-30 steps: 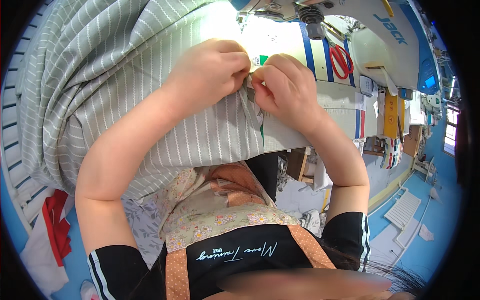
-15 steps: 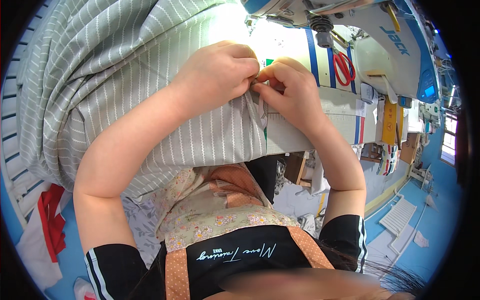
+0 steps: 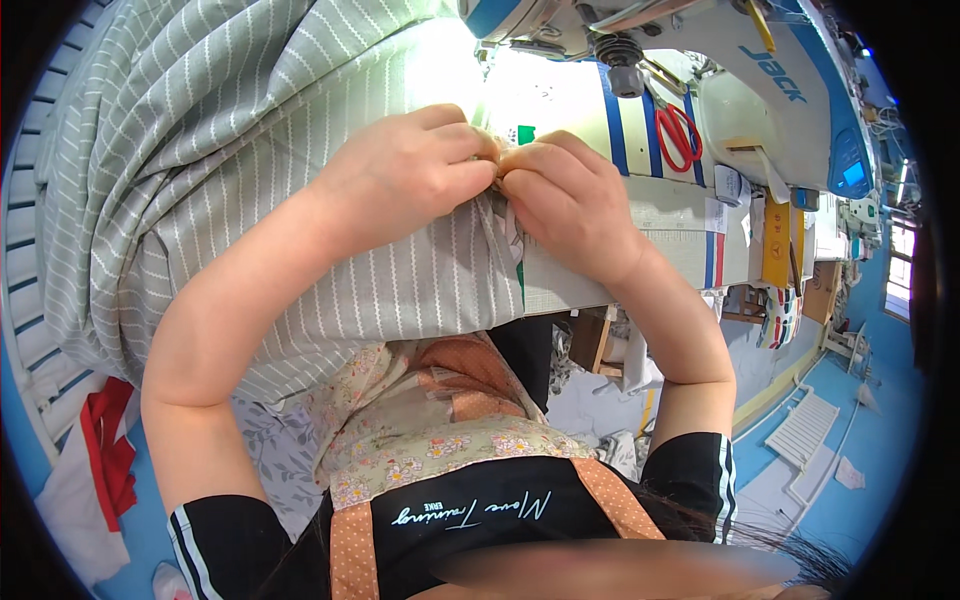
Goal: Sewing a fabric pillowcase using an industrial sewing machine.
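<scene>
A large grey cloth with white wavy stripes covers the left side of the sewing table and hangs over its front edge. At the cloth's right edge, my left hand is closed with its thumb and fingers pinching the fabric. Right beside it, my right hand pinches the same edge, its fingertips almost touching the left ones. The bit of cloth between the fingertips is mostly hidden. Just beyond my hands stands a white and blue sewing machine, its needle area washed out by bright light.
Scissors with red handles lie on the table by the machine. A measuring scale runs along the grey table surface near its front edge. Farther right is a yellow box. White slats border the left side.
Both hands have come slightly nearer to me along the cloth's edge, still pinching it. My right fingers have closed in more tightly. The whole view has shifted a little.
</scene>
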Demonstrator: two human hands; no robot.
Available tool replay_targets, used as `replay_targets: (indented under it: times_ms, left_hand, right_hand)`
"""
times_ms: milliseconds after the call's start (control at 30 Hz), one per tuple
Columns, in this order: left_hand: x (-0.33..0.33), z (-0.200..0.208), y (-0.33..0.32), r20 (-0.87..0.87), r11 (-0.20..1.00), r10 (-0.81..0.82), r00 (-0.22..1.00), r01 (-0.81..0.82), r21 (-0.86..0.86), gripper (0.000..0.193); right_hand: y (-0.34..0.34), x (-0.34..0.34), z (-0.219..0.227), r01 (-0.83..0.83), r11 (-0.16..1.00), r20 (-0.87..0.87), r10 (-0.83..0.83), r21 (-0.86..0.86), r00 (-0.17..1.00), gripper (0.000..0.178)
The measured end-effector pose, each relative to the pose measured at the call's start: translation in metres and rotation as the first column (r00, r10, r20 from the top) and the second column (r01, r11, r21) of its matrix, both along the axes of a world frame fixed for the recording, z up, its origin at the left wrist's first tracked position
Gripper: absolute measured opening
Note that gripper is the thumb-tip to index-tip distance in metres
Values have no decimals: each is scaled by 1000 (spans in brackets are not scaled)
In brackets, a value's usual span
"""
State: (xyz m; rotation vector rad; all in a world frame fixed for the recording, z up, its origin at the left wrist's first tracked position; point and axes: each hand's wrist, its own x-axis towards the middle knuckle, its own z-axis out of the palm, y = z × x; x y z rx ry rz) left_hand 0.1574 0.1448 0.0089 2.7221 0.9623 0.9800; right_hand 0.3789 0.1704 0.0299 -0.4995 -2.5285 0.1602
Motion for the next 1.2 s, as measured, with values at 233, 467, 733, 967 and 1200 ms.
replay_targets:
  times_ms: [233, 467, 733, 967, 1200]
  left_hand:
    - [-5, 0, -1, 21, 1000, -20, 1000, 21, -15, 13]
    - [-6, 2, -2, 31, 998, -8, 999, 10, -56, 15]
    - [-5, 2, 1, 68, 996, -9, 998, 15, -84, 17]
    - [-9, 2, 4, 61, 992, -44, 997, 50, -116, 16]
    - [-11, 4, 4, 25, 993, -67, 997, 69, -95, 15]
  right_hand:
    - [4, 2, 0, 67, 968, -20, -74, -244, 997, 20]
    - [2, -1, 1, 135, 952, -17, -145, -275, 989, 19]
    - [0, 1, 2, 51, 990, 3, -51, -130, 999, 20]
    - [-1, -2, 0, 118, 979, -3, -120, -166, 993, 19]
    - [0, -3, 0, 114, 977, -27, -121, -181, 992, 13]
